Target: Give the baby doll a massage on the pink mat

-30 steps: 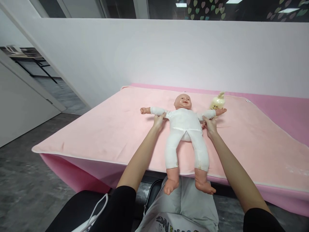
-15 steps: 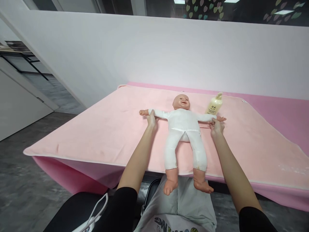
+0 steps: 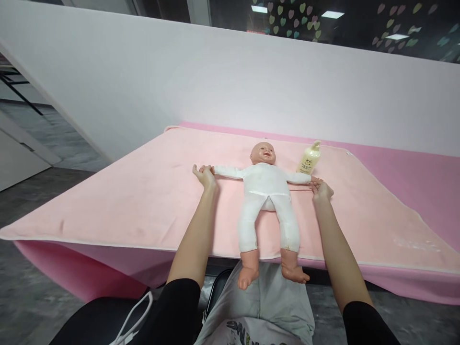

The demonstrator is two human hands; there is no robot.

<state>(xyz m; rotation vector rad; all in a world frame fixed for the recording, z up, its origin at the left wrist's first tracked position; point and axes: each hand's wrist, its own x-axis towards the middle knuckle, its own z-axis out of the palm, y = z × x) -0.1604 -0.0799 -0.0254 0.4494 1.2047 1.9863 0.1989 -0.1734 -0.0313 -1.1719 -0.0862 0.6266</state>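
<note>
A baby doll [image 3: 266, 179] with a white cloth body lies face up on a pale pink blanket [image 3: 143, 191]. Its arms are stretched out to both sides, and its bare feet reach past the front edge. My left hand [image 3: 206, 177] is closed around the doll's hand on the left. On the other side, my right hand [image 3: 322, 190] grips the doll's other hand from below, partly hiding it. Just above the doll's arm on the right lies a yellow pump bottle [image 3: 309, 157], its lower end near that arm.
A white wall [image 3: 230, 86] rises behind the table, topped by dark glass with heart stickers. A darker pink cover [image 3: 413, 182] shows under the blanket. Below the near edge are my lap, a black chair [image 3: 97, 321] and a white cable [image 3: 138, 311].
Both my hands have slid outward from the doll's wrists onto its hands. The doll's arms stay spread. The camera view has shifted slightly to the right.
</note>
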